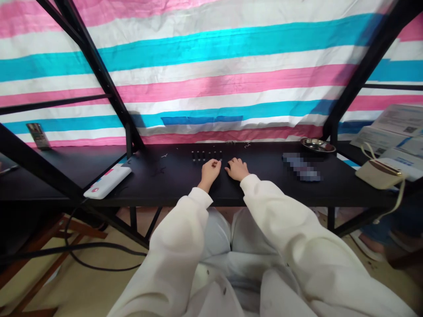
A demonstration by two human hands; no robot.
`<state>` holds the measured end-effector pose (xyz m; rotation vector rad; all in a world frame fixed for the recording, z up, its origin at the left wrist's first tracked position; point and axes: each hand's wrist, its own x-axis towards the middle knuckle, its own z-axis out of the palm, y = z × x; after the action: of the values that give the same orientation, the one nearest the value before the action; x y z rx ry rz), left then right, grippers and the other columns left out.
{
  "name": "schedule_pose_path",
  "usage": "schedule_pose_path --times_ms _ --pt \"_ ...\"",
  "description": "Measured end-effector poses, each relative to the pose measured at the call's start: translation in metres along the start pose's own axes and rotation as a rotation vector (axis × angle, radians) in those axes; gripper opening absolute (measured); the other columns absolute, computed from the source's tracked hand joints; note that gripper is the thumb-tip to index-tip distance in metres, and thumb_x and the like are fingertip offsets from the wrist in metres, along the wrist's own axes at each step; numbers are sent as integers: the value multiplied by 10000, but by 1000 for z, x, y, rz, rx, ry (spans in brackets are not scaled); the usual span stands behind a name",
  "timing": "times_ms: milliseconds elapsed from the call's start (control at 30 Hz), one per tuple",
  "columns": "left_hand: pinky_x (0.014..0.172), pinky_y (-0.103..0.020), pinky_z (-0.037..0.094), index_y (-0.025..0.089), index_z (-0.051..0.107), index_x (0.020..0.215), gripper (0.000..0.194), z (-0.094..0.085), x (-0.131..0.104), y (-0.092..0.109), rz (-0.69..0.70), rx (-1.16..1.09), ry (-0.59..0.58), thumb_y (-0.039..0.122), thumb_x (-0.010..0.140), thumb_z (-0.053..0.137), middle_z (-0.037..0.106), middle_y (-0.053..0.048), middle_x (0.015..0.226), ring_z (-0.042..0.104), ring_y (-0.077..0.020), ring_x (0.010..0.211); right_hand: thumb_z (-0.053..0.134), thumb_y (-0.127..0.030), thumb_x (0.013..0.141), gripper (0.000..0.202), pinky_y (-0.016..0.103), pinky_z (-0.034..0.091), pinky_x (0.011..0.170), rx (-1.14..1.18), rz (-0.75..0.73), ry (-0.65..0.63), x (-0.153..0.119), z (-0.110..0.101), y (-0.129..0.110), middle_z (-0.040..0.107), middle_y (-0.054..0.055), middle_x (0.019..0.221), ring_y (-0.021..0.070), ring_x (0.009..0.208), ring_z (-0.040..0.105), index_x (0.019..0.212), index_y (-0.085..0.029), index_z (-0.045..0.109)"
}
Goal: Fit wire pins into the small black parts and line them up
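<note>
Several small dark cylinders [198, 156] stand in a short row on the black table [178, 189], in front of my hands. My left hand [209, 171] is closed, thumb and fingers pinched together at the right end of the row, close by the last dark cylinder [220, 155]. Whatever sits between those fingertips is too small to make out. To the right, apart from the row, my right hand [238, 169] rests palm down on the tabletop with its fingers spread and nothing in it.
A white power bank-like box [108, 182] lies at the left. Toward the right are a blurred-out bluish item [301, 167] and a shiny metal dish [317, 145]. A beige purse [380, 173] lies beside white boxes [396, 127]. Black metal posts [109, 83] frame the table; a striped sheet [224, 83] hangs behind.
</note>
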<state>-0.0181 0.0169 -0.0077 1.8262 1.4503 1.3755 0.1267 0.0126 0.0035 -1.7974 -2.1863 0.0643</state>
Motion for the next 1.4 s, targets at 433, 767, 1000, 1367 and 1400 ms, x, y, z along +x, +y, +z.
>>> schedule_pose_path --times_ms 433,767,1000,1367,1400 --pt "1084 -360 307 183 609 1168 380 6 -13 -5 286 370 -447 168 842 413 522 -60 1307 443 -197 1250 354 -332 921 456 465 162 1102 155 -38 -76 -27 8 18 327 62 1456 202 1358 251 1358 -212 405" --pt "1059 -362 351 207 685 1033 301 4 -8 -8 223 243 -414 176 798 499 615 -34 1184 519 -204 1176 404 -325 904 435 456 178 1102 203 -32 -53 -26 8 22 363 57 1437 189 1346 280 1323 -221 453" --pt "1057 -355 357 196 689 1026 300 3 -8 -6 226 251 -413 171 795 500 614 -45 1181 526 -205 1167 408 -324 902 430 449 177 1102 210 -31 -50 -27 7 21 372 56 1432 186 1344 285 1318 -230 461" --pt "1057 -357 354 201 690 1024 298 3 -8 -6 217 243 -410 170 795 502 614 -41 1180 525 -205 1169 417 -323 897 424 454 177 1100 221 -33 -41 -25 10 23 379 54 1428 185 1343 288 1311 -241 468" --pt "1057 -355 354 194 689 1026 298 3 -8 -6 220 246 -411 171 797 501 613 -46 1181 525 -206 1168 418 -323 897 423 453 177 1100 225 -32 -40 -25 10 23 379 54 1428 186 1342 289 1309 -237 471"
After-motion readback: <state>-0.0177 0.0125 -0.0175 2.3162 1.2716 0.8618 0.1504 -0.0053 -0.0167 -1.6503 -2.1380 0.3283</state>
